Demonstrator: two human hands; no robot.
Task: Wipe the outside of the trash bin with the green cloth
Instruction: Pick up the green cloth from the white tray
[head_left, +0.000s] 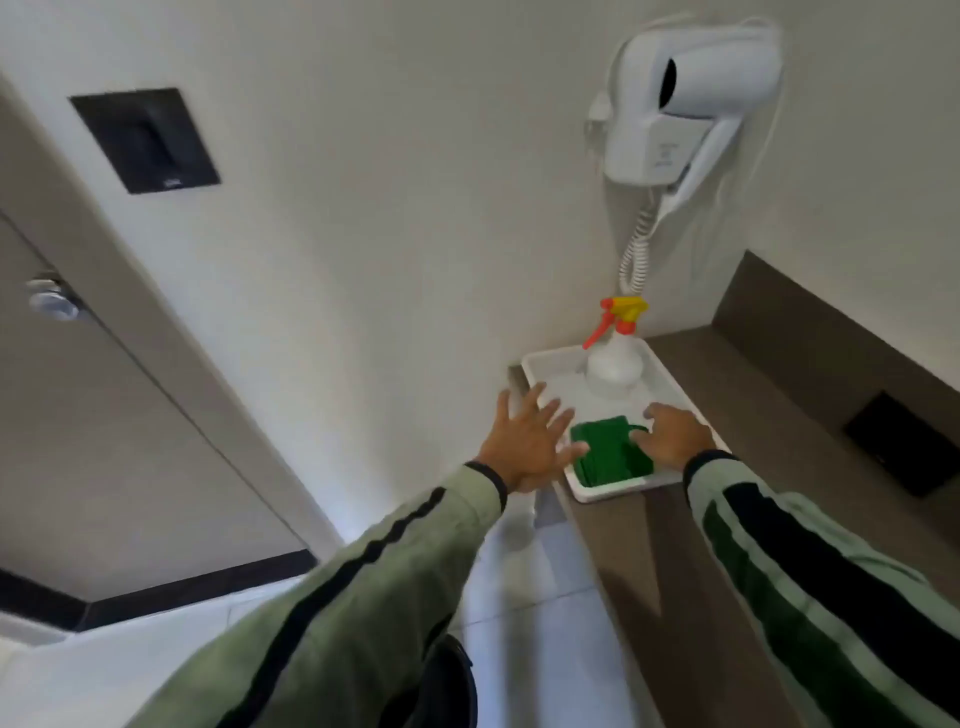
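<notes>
The folded cloth (608, 454), soft and light, lies in a tray (540, 366); the open left hand (524, 447) and loosely open right hand (675, 436) flank it, so pinching its folded edge looks easiest.

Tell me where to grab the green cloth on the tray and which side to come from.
Pinch the green cloth at its right edge, coming down from above with the right hand, which is already at that edge. It lies folded flat in the near end of the white tray, whose rim blocks a sideways approach. The spray bottle stands clear behind it. The left hand is spread open beside the tray.
</notes>
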